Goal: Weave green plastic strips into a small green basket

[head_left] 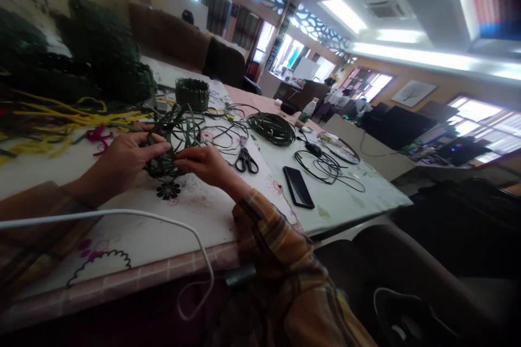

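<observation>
Head view: over the table (203, 222), the left hand (122, 161) and right hand (208, 165) both pinch the open dark-green woven piece (163, 166) between them. A slack grip could let it spring and its loose crossings slide. Scissors (246, 162) lie to the right; no writing is legible, even on the bottle (307, 111) farther off.

The tabletop (163, 244) is bearing yellow strips (101, 118) toward its left edge, a basket (192, 98) toward its far edge, scissors (244, 153) centrally, and a phone (298, 187) near its front edge.
</observation>
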`<state>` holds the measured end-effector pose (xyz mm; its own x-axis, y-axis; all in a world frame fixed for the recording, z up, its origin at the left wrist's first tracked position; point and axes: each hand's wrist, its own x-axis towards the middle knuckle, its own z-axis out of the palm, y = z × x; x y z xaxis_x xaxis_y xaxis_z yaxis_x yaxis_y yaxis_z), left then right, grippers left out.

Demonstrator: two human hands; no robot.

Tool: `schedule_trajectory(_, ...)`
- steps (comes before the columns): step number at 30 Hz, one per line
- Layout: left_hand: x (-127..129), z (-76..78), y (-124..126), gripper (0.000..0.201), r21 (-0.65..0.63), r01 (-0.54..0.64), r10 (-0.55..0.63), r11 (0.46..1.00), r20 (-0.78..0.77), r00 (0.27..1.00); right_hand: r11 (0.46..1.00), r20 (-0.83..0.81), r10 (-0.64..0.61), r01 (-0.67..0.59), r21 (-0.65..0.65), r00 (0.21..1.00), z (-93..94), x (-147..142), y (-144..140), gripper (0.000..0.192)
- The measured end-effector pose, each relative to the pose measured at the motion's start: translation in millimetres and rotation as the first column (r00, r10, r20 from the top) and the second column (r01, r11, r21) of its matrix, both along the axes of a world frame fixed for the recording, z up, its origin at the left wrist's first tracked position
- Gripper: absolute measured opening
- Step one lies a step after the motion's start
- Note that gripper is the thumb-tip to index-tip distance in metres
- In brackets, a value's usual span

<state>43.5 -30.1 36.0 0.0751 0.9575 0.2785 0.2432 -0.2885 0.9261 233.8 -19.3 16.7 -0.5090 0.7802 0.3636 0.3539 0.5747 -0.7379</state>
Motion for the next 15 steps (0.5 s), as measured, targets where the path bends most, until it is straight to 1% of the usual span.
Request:
schedule_trajectory(2, -1.7, 4.4, -1.8, 0.029, 0.010, 0.019, -0.019, 1.000, -0.050, 0.999, 0.999, -0.037, 0.004, -0.006, -0.042, 0.999, -3.4, 1.9, 5.5, 0.012)
schedule_trajectory(4, -2.4, 6.1, -2.4, 0.028, 0.017, 0.036, -0.034, 0.999, -0.071, 0.997, 0.993, -0.085, 0.031, -0.040, -0.108, 0.996, -6.5, 3.5, 10.6, 0.011)
schedule_trajectory(7, -1.1, 2.1, -0.3, 0.028, 0.016, 0.033, -0.033, 0.999, -0.004, 0.999, 0.981, -0.149, 0.049, -0.076, -0.177, 0.988, -9.4, 3.4, 13.9, 0.009)
schedule_trajectory(9, -0.2, -2.8, 2.0, 0.031, -0.017, 0.026, -0.026, 1.000, 0.034, 0.999, 0.985, -0.157, 0.015, -0.042, -0.168, 0.987, -10.6, 0.6, 11.9, 0.007)
schedule_trajectory(10, -0.1, -5.1, 2.9, 0.034, -0.033, 0.029, -0.028, 0.999, 0.026, 0.999, 0.988, -0.151, -0.013, -0.010, -0.152, 0.988, -11.2, -1.5, 9.8, 0.007)
schedule_trajectory(13, -0.8, -9.4, 3.5, 0.044, -0.039, 0.022, -0.025, 0.999, -0.077, 0.997, 0.992, -0.119, -0.091, 0.080, -0.096, 0.989, -12.8, -8.4, 2.2, 0.008)
schedule_trajectory(15, -1.3, -10.6, 3.1, 0.047, -0.030, 0.017, -0.021, 0.999, -0.128, 0.992, 0.992, -0.090, -0.122, 0.117, -0.056, 0.989, -13.1, -11.5, -2.1, 0.009)
